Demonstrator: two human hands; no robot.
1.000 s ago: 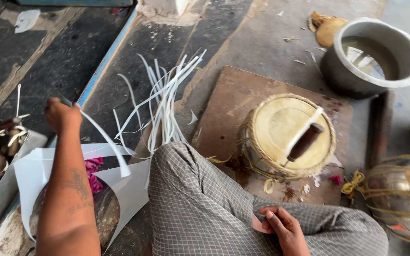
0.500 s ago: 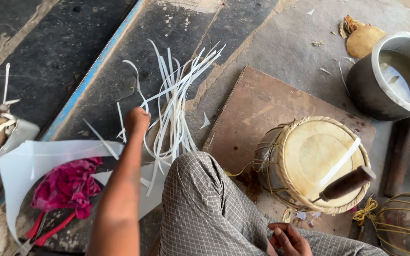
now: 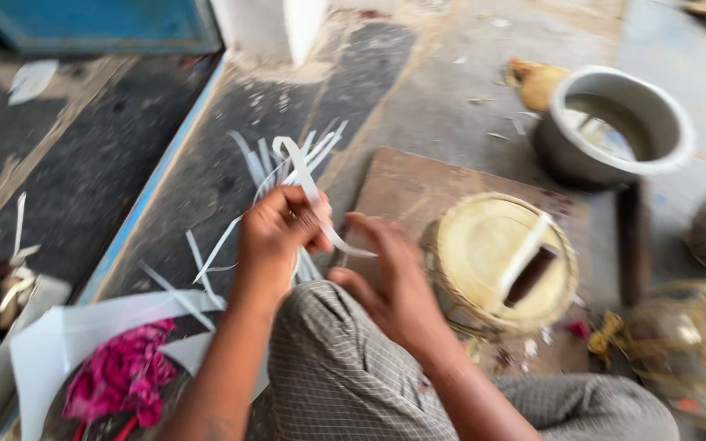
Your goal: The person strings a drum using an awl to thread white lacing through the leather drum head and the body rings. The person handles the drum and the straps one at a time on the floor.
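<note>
Your left hand [image 3: 281, 229] pinches a white strip [image 3: 314, 196] running far-left to near-right; right hand [image 3: 390, 282] open beside it; far-right metal pot [image 3: 655, 159] holds water.

No packages, labels, signs or screens anywhere in view.

strips [image 3: 288, 163] left of board [image 3: 402, 192] (pot [image 3: 618, 131] behind, right)

Soft, even daylight fills the view, brightest toward one o'clock on the pale floor [image 3: 484, 49], with only faint shadows. Motion blur smears the whole picture, worst on the left hand [image 3: 279, 233], the right hand [image 3: 394, 286] and the white strips [image 3: 288, 163]. The metal pot [image 3: 614, 122] at two o'clock shows mild glare on its rim.
</note>
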